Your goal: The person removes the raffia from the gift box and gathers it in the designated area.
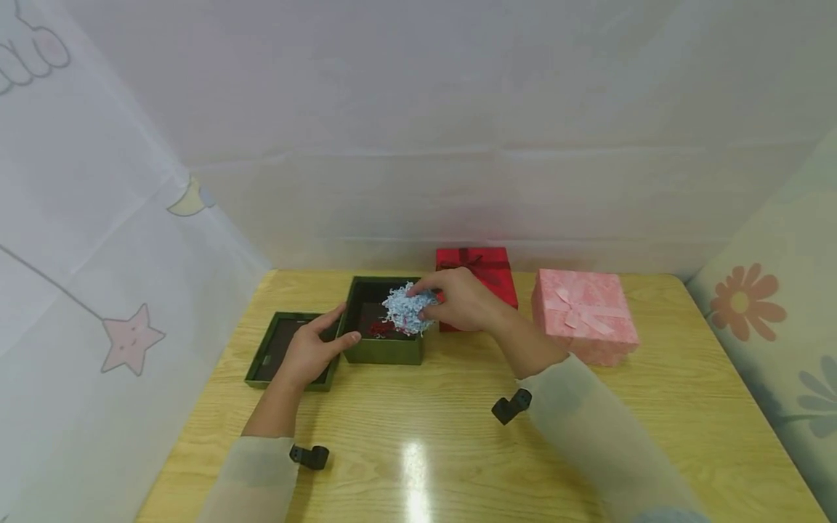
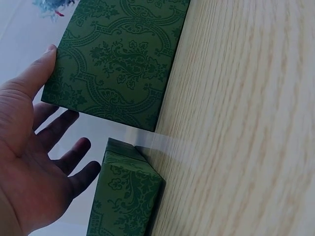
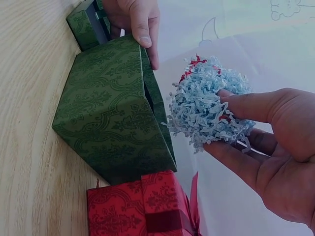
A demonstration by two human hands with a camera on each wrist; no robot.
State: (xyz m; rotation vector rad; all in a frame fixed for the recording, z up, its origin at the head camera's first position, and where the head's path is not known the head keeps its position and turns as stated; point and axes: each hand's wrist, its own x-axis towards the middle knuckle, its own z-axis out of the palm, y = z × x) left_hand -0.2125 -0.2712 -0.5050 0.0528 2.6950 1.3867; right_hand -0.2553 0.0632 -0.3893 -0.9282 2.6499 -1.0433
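Pinching crinkled pale-blue shredded paper [image 1: 403,311], right hand [image 1: 463,298]; touching rectangular damask-patterned green box [image 1: 384,353], fingers extended, left hand [image 1: 311,353].

So there's a red gift box [image 1: 495,282] with a dark ribbon near the back of the wood-grain worktop [image 1: 392,414], and a pink one [image 1: 585,312] with a pale bow just right of it. Pale fabric [image 1: 458,145] behind; cartoon star [image 1: 134,338] and moon [image 1: 188,203] left, orangey flower [image 1: 739,301] right.
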